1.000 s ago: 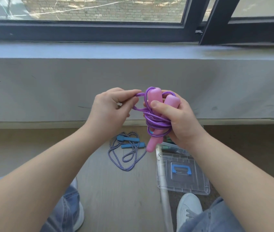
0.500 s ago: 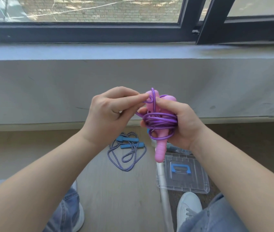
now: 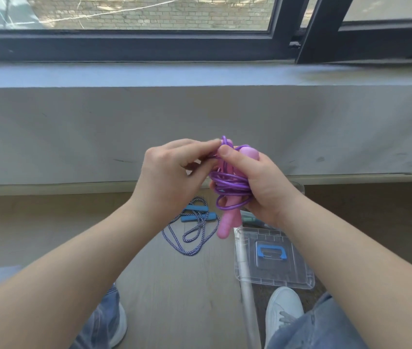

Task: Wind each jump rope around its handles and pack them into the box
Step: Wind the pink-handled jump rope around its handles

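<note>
You face a dark-framed window (image 3: 149, 44), sunlit brick wall (image 3: 174, 13) outside, right sash (image 3: 310, 28) swung open. Below it a grey sill (image 3: 124, 73) tops a scuffed grey wall (image 3: 73, 132). Under you is a pale wood-look floor (image 3: 174, 298), with darker floor (image 3: 363, 205) to the right and a pale strip (image 3: 250, 313) between.

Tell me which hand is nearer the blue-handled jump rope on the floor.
Left. The left hand is raised above the blue-handled jump rope, pinching the purple cord; the right hand grips the pink handles farther to its right.
</note>
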`<state>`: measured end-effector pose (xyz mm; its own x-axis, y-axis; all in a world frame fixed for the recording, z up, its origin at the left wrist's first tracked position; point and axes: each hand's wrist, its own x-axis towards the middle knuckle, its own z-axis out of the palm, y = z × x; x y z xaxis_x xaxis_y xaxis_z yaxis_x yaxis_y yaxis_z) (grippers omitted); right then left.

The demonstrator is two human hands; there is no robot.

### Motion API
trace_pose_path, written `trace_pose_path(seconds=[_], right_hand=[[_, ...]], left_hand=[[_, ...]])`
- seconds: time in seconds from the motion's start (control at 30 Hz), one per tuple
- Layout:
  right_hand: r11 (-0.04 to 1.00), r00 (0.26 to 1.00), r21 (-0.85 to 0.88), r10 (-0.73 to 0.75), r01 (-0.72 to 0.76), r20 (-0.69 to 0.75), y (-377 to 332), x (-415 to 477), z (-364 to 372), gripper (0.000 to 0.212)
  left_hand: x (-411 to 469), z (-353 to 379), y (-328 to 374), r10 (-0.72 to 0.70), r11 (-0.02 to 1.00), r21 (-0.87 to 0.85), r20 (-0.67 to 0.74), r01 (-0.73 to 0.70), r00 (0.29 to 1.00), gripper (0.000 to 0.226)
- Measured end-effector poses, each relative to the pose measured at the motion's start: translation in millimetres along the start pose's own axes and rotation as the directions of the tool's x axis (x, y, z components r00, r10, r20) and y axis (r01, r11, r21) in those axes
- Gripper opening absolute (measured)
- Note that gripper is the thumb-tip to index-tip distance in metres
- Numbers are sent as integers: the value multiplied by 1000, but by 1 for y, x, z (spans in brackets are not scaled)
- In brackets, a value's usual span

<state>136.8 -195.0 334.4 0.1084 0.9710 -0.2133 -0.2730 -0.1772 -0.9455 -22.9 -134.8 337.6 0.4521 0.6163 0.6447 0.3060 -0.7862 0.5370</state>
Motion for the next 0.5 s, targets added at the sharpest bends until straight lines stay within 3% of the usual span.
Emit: trace_pose_path(seconds=[0.07,0.17,0.3,0.4,0.5], right_hand=[[999,996,-15,-41,40,-75,-2,3,0,46],[946,957,-301,-189,118,-220,2,7,0,39],[734,914,-667,-348,127,-210,10,2,7,26],[676,899,-721,-398,153,-183,11,2,9,32],[600,892,-780,-432,178,-129,13,4,5,35]], left_hand=[[-3,3,11,-254,956,-146,23,254,967,33],[-5,6,27,-483,801,-333,131,497,866,29],[-1,11,23,-669,687,-302,93,661,737,21],[2,14,14,-733,606,-316,135,730,666,25],[4,17,11,-749,582,-303,161,755,642,20]])
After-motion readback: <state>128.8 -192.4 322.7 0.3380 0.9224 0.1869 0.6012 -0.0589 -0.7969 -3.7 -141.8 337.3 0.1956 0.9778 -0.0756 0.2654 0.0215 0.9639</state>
